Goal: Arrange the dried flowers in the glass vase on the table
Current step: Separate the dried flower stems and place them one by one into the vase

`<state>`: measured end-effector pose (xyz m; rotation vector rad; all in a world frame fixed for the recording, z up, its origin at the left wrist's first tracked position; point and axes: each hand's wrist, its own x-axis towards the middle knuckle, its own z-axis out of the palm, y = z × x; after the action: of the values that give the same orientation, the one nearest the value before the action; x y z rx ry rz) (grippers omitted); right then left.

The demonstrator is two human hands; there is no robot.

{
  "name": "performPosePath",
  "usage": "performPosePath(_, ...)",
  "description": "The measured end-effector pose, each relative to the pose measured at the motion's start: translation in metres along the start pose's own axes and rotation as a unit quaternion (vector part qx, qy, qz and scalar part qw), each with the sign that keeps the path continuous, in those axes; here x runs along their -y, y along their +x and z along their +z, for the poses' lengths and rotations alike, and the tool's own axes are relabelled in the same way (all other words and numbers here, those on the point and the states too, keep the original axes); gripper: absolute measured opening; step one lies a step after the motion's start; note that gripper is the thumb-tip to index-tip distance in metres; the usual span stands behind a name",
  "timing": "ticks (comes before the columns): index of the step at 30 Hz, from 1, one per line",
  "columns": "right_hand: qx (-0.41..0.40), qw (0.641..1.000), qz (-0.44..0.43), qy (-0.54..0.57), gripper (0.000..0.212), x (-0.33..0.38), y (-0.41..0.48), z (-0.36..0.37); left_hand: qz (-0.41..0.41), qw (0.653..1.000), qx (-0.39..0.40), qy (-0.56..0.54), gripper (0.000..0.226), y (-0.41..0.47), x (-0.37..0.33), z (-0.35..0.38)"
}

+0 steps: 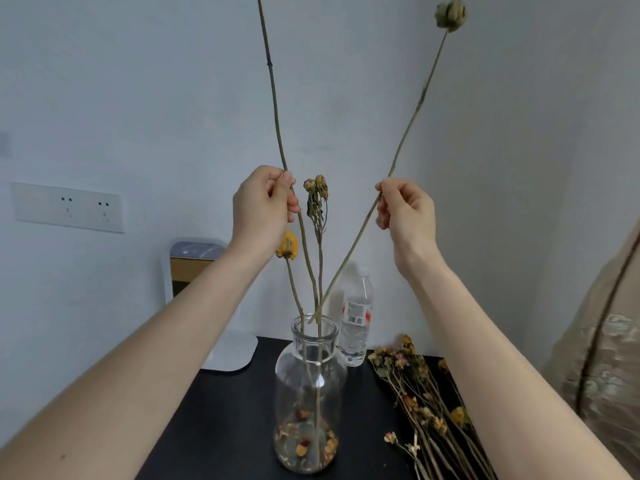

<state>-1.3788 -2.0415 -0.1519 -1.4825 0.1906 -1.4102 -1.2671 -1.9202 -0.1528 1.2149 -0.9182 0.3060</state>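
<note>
Pinching one long stalk in each of my hands, I work over the glass vase [311, 386], which stands near the front of the dark bench [225, 427]. My left hand [263, 199] grips a bare, knotty stem [273, 98] between thumb and fingertips. The stem's top runs out of view and its foot drops through the vase mouth. My right hand [407, 209], well apart from the left, pinches a slanting stalk [417, 105] topped by a pale, papery bud [450, 13]. Its lower tip sits at the rim, and I cannot tell whether it is inside.

Already in the vase are a faded yellow bloom [287, 245] and a sprig of shrivelled rosebuds [317, 188], with loose petals [304, 443] littering the clear, round-shouldered base. More dried flowers [426, 407] lie bundled on the bench to the right, near a plastic water bottle [356, 327].

To do this step well, I judge, I should steer the right stalk's tip into the narrow neck first. Then I should lower it slowly with a light hold, because these stems look brittle and the crossing stalks could snag or shed. The left stem wants tilting away so the two tall stalks fan apart rather than tangle.
</note>
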Motion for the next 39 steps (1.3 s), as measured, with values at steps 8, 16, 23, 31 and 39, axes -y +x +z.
performPosePath(8, 0.047, 0.994, -0.001, -0.1, 0.025, -0.019, -0.009, 0.006, -0.01, 0.999, 0.034, 0.028, 0.015, -0.008, 0.025, 0.003)
performPosePath(16, 0.121, 0.973, 0.018, -0.196, 0.024, -0.042, -0.027, 0.001, -0.053, 0.992, 0.104, 0.055, 0.014, -0.032, 0.054, 0.0)
performPosePath(23, 0.189, 0.941, 0.06, -0.273, 0.019, -0.063, -0.046, -0.008, -0.102, 0.977, 0.145, 0.115, 0.011, -0.063, 0.071, -0.006)
performPosePath(31, 0.215, 0.921, 0.074, -0.315, 0.015, -0.078, -0.063, -0.013, -0.114, 0.939, 0.202, 0.255, 0.016, -0.082, 0.077, -0.005)
performPosePath(39, 0.216, 0.912, 0.085, -0.34, 0.019, -0.085, -0.072, -0.015, -0.092, 0.905, 0.21, 0.359, 0.029, -0.09, 0.08, 0.004)
